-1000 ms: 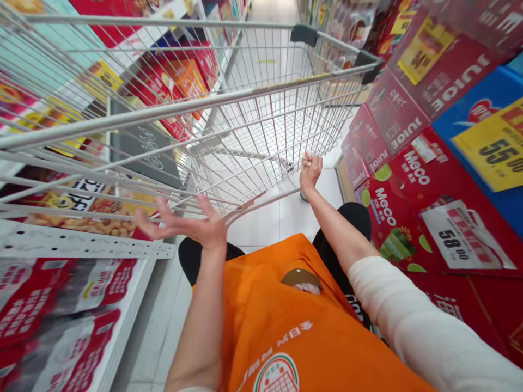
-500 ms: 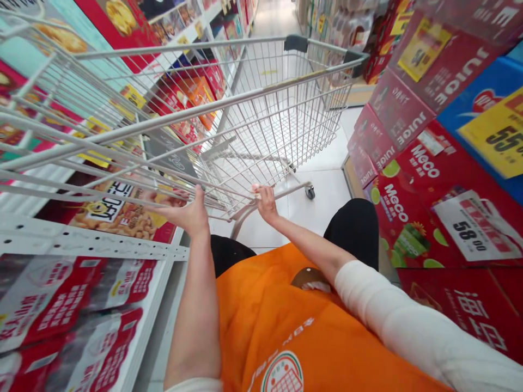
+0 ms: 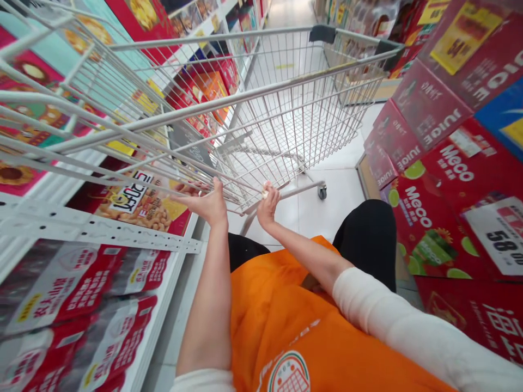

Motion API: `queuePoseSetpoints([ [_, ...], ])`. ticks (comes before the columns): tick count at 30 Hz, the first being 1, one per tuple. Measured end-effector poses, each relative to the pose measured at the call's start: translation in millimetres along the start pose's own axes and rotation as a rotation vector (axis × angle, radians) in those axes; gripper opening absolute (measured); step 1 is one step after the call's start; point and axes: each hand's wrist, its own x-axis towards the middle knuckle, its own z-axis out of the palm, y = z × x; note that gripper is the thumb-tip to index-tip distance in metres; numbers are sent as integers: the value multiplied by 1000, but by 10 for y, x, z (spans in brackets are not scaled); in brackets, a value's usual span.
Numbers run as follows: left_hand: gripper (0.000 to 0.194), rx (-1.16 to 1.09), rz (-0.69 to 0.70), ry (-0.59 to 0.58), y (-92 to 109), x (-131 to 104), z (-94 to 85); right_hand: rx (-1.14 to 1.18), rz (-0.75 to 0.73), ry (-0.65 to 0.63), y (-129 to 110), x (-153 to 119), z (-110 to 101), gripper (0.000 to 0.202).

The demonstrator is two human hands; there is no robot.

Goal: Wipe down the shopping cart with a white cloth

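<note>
A grey wire shopping cart point(image 3: 261, 102) stands at a slant in front of me, with only bare wire visible inside its basket. My left hand point(image 3: 210, 206) is at the near lower side of the cart, thumb raised and fingers stretched leftward against the wires; part of the fingers is hard to make out. Close to the basket's lower near corner, my right hand point(image 3: 268, 208) is closed. A small pale thing shows at its fingertips, too small to name. Whether that hand also grips the cart frame, I cannot tell.
Left of the cart runs a shelf with a white perforated edge point(image 3: 102, 231) and red snack boxes. Shrink-wrapped bottle packs point(image 3: 77, 283) lie below it. On the right, red Meco cartons point(image 3: 441, 201) and pink juice cartons point(image 3: 433, 103) are stacked. A cart caster point(image 3: 322, 190) rests on the tiled floor.
The cart and both hands appear slightly further right in the view, along with the shelves and cartons. Both hands stay at the same parts of the cart.
</note>
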Motion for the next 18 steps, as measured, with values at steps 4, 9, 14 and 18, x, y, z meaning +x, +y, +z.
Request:
queuePoseSetpoints([
  [4, 78, 34, 29, -68, -25, 17, -19, 38, 42, -52, 34, -101, -8, 49],
  [9, 93, -41, 31, -106, -79, -26, -36, 38, 185, 27, 102, 57, -85, 50],
  [14, 89, -118, 48, -128, -69, -109, -34, 95, 244, 82, -377, -95, 80, 52],
  [18, 91, -95, 35, -141, -15, -143, -12, 258, 244, 71, -593, -94, 15, 49],
])
